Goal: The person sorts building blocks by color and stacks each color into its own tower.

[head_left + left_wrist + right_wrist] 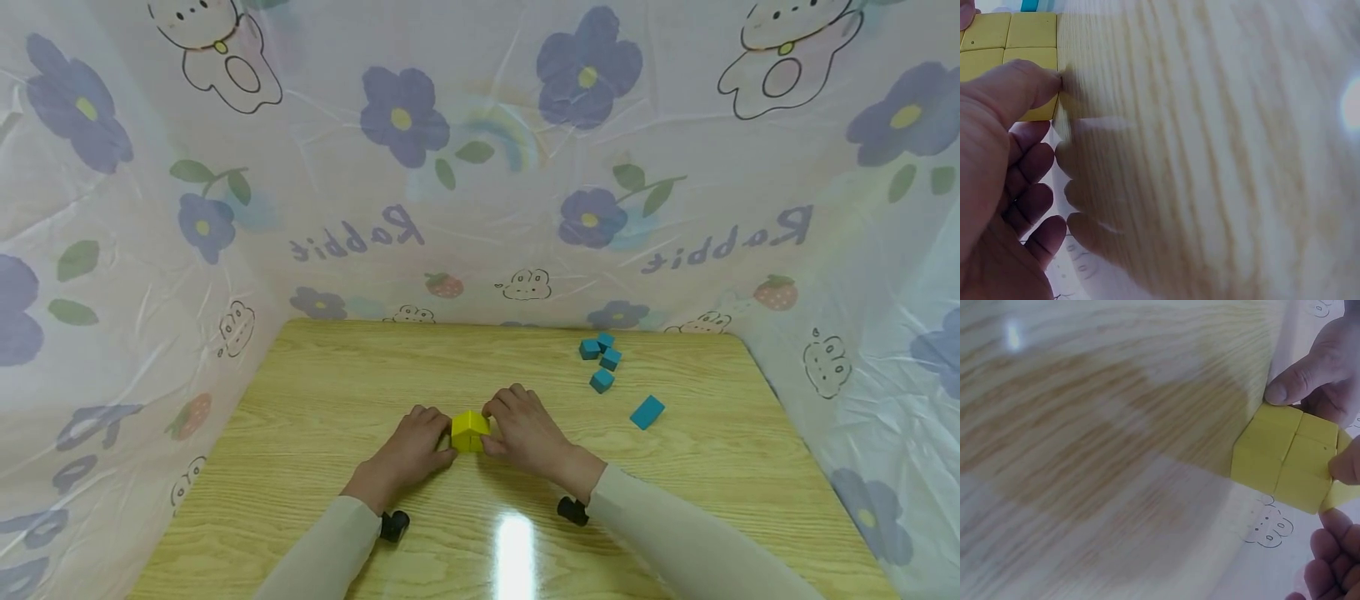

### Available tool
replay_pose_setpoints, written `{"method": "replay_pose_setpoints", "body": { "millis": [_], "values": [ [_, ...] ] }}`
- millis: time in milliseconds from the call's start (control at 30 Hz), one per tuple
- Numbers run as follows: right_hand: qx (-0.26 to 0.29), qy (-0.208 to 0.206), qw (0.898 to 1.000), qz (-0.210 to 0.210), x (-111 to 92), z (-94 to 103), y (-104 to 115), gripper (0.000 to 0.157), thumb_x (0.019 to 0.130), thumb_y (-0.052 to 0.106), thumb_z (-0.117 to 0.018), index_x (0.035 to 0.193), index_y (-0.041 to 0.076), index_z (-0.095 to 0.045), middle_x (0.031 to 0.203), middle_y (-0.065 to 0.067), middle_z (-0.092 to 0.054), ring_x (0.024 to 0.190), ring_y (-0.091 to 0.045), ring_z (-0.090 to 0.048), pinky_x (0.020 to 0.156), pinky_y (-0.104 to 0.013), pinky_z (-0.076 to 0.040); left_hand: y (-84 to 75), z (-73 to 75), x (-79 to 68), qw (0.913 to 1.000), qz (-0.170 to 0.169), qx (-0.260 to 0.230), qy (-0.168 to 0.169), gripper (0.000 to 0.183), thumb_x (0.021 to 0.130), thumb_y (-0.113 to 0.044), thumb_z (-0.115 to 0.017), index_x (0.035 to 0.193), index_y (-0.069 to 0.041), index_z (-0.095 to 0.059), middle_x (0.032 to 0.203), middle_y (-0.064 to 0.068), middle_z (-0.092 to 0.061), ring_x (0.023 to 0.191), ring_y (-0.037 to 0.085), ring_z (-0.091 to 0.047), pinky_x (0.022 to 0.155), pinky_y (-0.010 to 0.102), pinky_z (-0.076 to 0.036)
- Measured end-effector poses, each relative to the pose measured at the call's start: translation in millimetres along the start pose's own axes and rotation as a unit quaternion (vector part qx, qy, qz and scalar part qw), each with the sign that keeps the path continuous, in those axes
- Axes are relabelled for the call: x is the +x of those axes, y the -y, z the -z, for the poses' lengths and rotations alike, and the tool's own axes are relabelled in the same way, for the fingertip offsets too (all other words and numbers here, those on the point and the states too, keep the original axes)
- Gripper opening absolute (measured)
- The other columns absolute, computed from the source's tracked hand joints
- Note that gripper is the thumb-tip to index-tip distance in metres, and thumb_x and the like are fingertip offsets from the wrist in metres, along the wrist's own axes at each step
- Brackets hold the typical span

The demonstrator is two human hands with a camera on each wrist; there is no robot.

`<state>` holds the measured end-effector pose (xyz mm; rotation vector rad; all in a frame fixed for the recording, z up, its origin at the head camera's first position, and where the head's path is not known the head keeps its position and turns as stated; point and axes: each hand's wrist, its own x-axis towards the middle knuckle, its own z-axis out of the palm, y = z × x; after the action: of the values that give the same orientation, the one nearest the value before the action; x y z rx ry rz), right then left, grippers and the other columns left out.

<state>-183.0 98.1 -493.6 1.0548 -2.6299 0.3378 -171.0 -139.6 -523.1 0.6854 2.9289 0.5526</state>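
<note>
Several yellow blocks (470,429) stand together on the wooden table, between both hands. Their cube faces form a two-by-two front in the left wrist view, and a slanted yellow piece (1342,496) sits on top in the right wrist view. From the left, my left hand (416,446) grips the stack low down, its thumb (1029,87) lying across a bottom cube by the table. My right hand (527,435) pinches the stack higher up on the right, with its thumb (1346,465) at the top cubes' edge and its fingers curled behind.
Several small blue cubes (602,381) lie in a loose group at the back right of the table (337,375). Nearer the right hand is a flat blue rectangular block (647,412). A patterned cloth (480,192) encloses the back and sides.
</note>
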Motion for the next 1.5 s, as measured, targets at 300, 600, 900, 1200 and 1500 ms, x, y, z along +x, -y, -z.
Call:
{"method": "replay_pose_setpoints", "body": {
  "millis": [300,600,900,1200,1500],
  "values": [
    [0.006,0.006,1.0,-0.006,-1,0.9,-2,0.033,0.087,0.039,-0.066,0.106,0.012,-0.063,0.103,0.0,-0.059,0.091,-0.019,-0.047,0.076,-0.033,-0.039,-3.6,2.5,1.4,0.9999,-0.01,0.008,-0.005,0.031,0.089,-0.039,-0.067,0.109,-0.016,-0.061,0.109,-0.005,-0.059,0.1,0.015,-0.046,0.091,0.036,-0.043],
    [-0.005,0.004,1.0,-0.001,0,0.1,-4,0.033,0.087,0.04,-0.065,0.106,0.013,-0.063,0.104,0.0,-0.06,0.091,-0.018,-0.048,0.075,-0.031,-0.039,-4.0,1.8,2.7,0.9999,-0.007,0.014,-0.006,0.031,0.09,-0.039,-0.066,0.11,-0.016,-0.061,0.109,-0.006,-0.059,0.1,0.014,-0.046,0.092,0.036,-0.043],
    [0.04,-0.012,0.999,-0.024,-5,13.6,-10,0.039,0.084,0.041,-0.066,0.108,0.011,-0.064,0.105,0.0,-0.059,0.093,-0.019,-0.048,0.078,-0.033,-0.038,-8.2,11.6,-3.3,0.9994,0.029,-0.015,0.013,0.053,0.086,-0.047,-0.066,0.128,-0.016,-0.056,0.122,-0.005,-0.056,0.113,0.016,-0.047,0.1,0.039,-0.043],
    [-0.009,-0.054,0.997,-0.062,-25,30.3,-47,0.032,0.087,0.035,-0.067,0.105,0.009,-0.065,0.102,-0.005,-0.062,0.09,-0.025,-0.05,0.074,-0.037,-0.037,-39.5,47.5,3.1,0.9965,-0.021,0.015,-0.08,0.057,0.086,-0.045,-0.069,0.13,-0.01,-0.054,0.125,0.005,-0.055,0.112,0.024,-0.048,0.097,0.042,-0.042],
    [-0.076,-0.09,0.988,-0.101,-52,40.0,-88,0.036,0.085,0.033,-0.071,0.105,0.004,-0.064,0.097,-0.011,-0.061,0.087,-0.031,-0.049,0.071,-0.042,-0.037,-105.8,53.7,36.9,0.9756,-0.09,0.116,-0.164,0.046,0.089,-0.038,-0.066,0.125,-0.012,-0.055,0.117,0.003,-0.058,0.108,0.022,-0.052,0.091,0.038,-0.046]
  ]
}}
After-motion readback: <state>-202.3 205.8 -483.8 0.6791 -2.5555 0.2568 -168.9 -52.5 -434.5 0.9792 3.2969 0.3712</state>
